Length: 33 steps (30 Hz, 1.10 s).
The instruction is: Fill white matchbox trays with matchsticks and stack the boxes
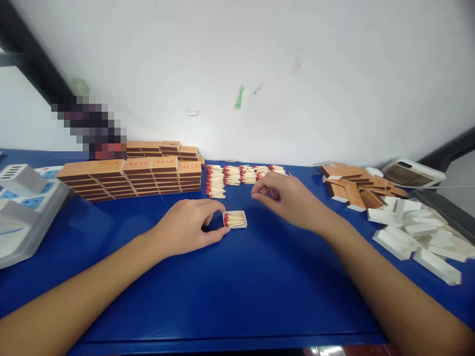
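My left hand [195, 225] grips the left end of a small white matchbox tray [237, 228] between thumb and fingers. Red-headed matches [236, 219] lie inside it, heads to the left. To the tray's upper right, my right hand [284, 198] hovers with thumb and fingertips drawn together; whether a match is between them is hidden. Just beyond it are several heaps of loose matches [215, 182], set in a row with red heads to the left. Part of the rightmost heaps is covered by that hand.
Stacked brown matchboxes [141, 175] form a wall at back left. On the right lie a pile of matchbox sleeves [352, 185] and several empty white trays [411, 227]. A power strip with plugs [33, 212] sits at far left. A white wall [315, 99] bounds the blue table [230, 296].
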Each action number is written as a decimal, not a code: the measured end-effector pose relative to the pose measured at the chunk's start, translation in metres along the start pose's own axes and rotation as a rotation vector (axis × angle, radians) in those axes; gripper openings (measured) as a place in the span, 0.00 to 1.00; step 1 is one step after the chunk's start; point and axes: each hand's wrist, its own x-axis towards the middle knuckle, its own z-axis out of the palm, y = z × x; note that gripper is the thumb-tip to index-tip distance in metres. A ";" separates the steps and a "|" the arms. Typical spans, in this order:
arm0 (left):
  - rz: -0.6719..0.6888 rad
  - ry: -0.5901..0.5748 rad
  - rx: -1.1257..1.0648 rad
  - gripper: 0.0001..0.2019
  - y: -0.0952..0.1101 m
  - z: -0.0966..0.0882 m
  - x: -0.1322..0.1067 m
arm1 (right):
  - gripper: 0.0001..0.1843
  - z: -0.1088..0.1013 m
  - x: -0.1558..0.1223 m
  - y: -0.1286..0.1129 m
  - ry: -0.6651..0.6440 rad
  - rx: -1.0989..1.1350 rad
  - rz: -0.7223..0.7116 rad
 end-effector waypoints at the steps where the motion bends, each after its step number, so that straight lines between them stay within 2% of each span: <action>1: 0.001 0.001 0.001 0.15 0.000 0.000 0.000 | 0.05 -0.006 0.001 0.010 0.000 -0.045 0.031; 5: 0.004 -0.001 0.010 0.14 -0.001 0.001 0.000 | 0.06 -0.016 0.004 0.044 -0.094 -0.151 0.124; 9: 0.005 -0.006 0.017 0.15 -0.001 0.001 0.000 | 0.08 -0.011 0.006 0.057 -0.145 -0.135 0.139; 13: -0.004 -0.009 0.019 0.15 -0.001 0.000 0.000 | 0.11 -0.008 0.004 0.042 -0.154 -0.098 0.130; 18: -0.028 -0.008 0.024 0.15 0.002 -0.001 0.001 | 0.08 0.006 -0.004 -0.009 -0.114 0.031 0.013; 21: -0.030 -0.013 0.025 0.14 0.002 -0.001 0.000 | 0.05 0.021 -0.010 -0.035 -0.146 -0.014 -0.075; 23: -0.026 -0.002 0.032 0.15 0.002 0.000 0.000 | 0.06 0.027 -0.013 -0.043 -0.172 -0.057 -0.111; 27: -0.014 -0.007 0.025 0.15 0.002 0.000 0.000 | 0.06 0.023 -0.014 -0.039 -0.158 -0.067 -0.104; 30: -0.013 -0.014 0.016 0.15 0.002 -0.001 0.000 | 0.04 0.017 -0.011 -0.025 -0.086 -0.086 -0.077; 33: -0.003 -0.008 0.016 0.15 0.003 -0.001 0.000 | 0.05 0.019 -0.003 -0.009 -0.011 -0.090 -0.054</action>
